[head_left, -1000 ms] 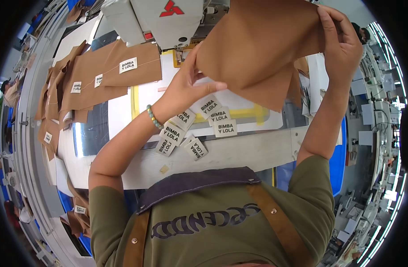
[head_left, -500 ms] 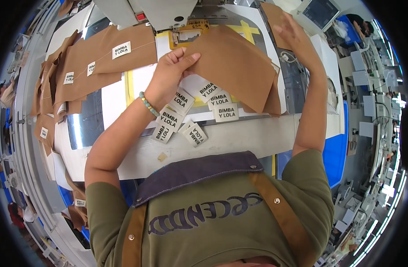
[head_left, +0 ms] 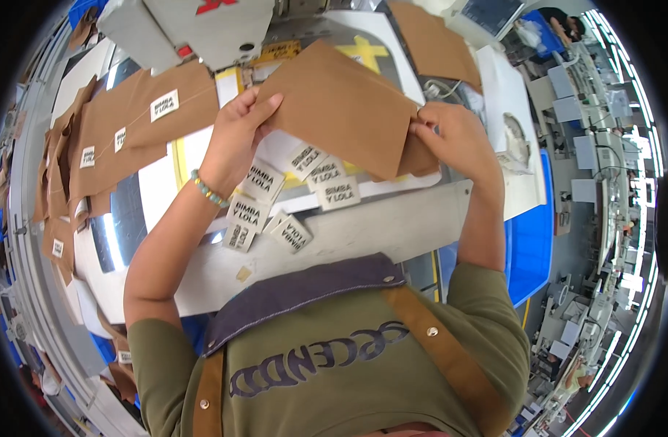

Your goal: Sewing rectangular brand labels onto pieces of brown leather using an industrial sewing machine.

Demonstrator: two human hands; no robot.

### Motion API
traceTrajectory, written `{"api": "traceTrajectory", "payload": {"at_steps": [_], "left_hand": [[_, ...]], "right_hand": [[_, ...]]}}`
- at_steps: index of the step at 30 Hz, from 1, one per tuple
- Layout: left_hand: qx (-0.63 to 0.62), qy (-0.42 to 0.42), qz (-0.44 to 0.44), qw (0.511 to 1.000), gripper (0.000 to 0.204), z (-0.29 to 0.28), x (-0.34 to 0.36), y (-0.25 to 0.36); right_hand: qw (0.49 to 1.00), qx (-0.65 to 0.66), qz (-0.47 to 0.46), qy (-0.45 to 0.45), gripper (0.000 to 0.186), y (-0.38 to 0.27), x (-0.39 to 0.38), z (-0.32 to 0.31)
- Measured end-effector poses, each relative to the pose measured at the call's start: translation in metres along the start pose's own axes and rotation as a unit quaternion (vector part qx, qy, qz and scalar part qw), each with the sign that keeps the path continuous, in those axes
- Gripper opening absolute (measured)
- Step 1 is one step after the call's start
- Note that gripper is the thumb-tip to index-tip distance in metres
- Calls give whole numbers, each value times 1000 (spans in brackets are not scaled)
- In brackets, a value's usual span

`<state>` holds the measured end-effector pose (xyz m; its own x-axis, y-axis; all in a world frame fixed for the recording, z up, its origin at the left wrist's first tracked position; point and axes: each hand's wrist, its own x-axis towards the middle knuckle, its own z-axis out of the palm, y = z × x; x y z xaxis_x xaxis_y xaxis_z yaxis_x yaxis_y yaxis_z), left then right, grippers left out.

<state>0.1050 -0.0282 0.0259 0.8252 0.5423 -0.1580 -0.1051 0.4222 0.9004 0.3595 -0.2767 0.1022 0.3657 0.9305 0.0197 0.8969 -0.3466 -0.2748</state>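
My left hand (head_left: 243,127) pinches the left corner of a plain brown fabric panel (head_left: 334,105). My right hand (head_left: 454,142) has its fingers closed on the panel's right edge, where more brown layers show underneath. The panel lies angled over a white board (head_left: 194,153) with yellow tape and partly covers a yellow metal frame (head_left: 279,51) beneath the machine head. Just below the panel, several loose white printed labels (head_left: 337,193) are spread out, the nearest ones by my left wrist.
A white sewing machine head (head_left: 188,33) stands at the back. Brown pieces with sewn-on labels (head_left: 130,109) lie left. Another brown panel (head_left: 436,47) lies back right, near a screen (head_left: 480,14). A blue bin (head_left: 527,255) is at right; a co-worker (head_left: 563,25) is beyond.
The lifted panel has come down onto the board. My right hand let go of its upper corner, reached open toward the back, then came down and gripped the right edge. A separate panel shows back right.
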Motion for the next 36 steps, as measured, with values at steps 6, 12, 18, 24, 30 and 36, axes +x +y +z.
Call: {"api": "traceTrajectory", "payload": {"at_steps": [6, 12, 18, 24, 30, 36], "left_hand": [[-26, 36, -9, 999, 10, 0, -7, -6], [-55, 21, -61, 996, 18, 3, -8, -1], [-58, 0, -56, 997, 31, 22, -7, 9], [-77, -9, -60, 995, 32, 35, -2, 12], [-103, 2, -63, 993, 34, 24, -2, 4], [-123, -66, -50, 989, 38, 40, 4, 2]], "right_hand": [[923, 5, 161, 349, 33, 55, 16, -49], [918, -226, 216, 244, 64, 109, -2, -29], [991, -17, -109, 77, 86, -27, -3, 32], [936, -280, -181, 116, 68, 10, 16, 67], [960, -6, -179, 215, 47, -64, 5, 53], [955, -165, -156, 189, 46, -16, 15, 78]]}}
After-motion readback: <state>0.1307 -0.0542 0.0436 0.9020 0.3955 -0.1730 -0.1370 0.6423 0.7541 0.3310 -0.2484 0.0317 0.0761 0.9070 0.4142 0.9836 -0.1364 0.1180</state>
